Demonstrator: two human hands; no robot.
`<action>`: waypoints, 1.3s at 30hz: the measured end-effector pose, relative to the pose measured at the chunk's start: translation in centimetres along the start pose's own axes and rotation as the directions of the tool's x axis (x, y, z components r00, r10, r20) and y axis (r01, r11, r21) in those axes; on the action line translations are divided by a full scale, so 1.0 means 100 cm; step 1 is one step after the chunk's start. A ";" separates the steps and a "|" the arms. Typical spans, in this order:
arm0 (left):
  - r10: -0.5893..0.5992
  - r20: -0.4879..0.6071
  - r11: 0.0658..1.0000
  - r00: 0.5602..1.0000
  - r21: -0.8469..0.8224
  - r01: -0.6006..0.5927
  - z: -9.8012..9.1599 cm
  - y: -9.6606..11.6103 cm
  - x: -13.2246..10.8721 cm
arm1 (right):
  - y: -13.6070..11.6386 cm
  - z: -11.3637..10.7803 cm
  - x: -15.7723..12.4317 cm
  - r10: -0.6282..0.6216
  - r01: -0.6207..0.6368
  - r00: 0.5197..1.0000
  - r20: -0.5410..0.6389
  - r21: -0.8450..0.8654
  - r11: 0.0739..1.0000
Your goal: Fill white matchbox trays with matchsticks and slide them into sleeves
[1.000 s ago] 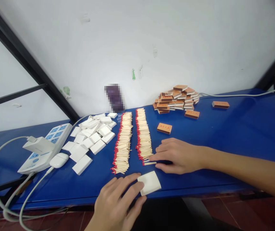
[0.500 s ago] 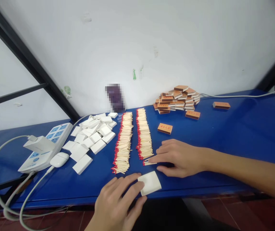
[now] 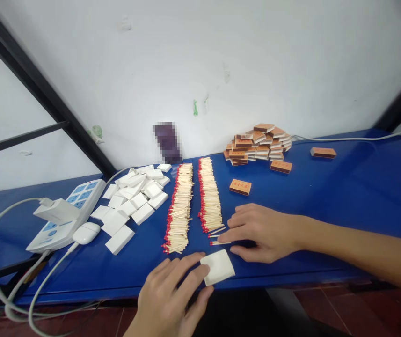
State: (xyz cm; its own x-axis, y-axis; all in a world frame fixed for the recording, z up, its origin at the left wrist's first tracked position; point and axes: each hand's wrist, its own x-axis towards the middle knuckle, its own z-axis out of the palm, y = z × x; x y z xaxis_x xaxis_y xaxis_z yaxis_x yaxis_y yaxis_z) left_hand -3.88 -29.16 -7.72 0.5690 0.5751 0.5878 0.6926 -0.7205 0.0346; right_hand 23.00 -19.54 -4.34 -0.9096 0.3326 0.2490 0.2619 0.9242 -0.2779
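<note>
My left hand (image 3: 175, 290) is closed around the left edge of a white matchbox tray (image 3: 221, 269) at the front of the blue table. Just beyond it, my right hand (image 3: 259, 231) rests low over the table with thumb and index finger apart. Its index fingertip touches a few loose matches (image 3: 217, 243) at the near end of the right row of matches (image 3: 210, 196). Another row of matches (image 3: 179, 206), red heads to the left, runs parallel on the left. An orange matchbox sleeve (image 3: 240, 186) lies beyond my right hand.
White trays (image 3: 130, 194) form a loose heap on the left. A power strip (image 3: 69, 215) with a charger and cables stands beside them. More orange matchboxes (image 3: 256, 147) are piled against the wall. A pixelated dark object (image 3: 168, 142) leans there too.
My right index finger has drawn a match slightly toward me and right, apart from the row's end. My left hand and the white tray have stayed nearly still.
</note>
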 end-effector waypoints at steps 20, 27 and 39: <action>0.002 -0.049 1.000 0.999 0.000 -0.002 0.001 0.003 0.002 | 0.011 -0.003 -0.002 0.077 -0.078 0.997 0.013 0.031 0.997; -0.004 -0.056 1.000 0.998 0.006 0.004 0.001 0.003 0.003 | 0.009 -0.003 -0.001 0.051 -0.052 0.999 0.008 0.041 0.998; -0.001 -0.057 1.000 0.998 0.005 0.002 0.002 0.003 0.003 | 0.007 -0.002 -0.001 0.059 -0.058 0.998 -0.023 0.023 0.998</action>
State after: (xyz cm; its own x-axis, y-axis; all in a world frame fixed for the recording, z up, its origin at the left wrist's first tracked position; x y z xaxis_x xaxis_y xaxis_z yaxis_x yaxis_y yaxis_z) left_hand -3.46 -29.12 -7.69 0.5420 0.5531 0.6327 0.6958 -0.7176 0.0313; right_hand 23.35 -18.86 -4.34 -0.8849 0.3907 0.2537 0.3070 0.8987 -0.3130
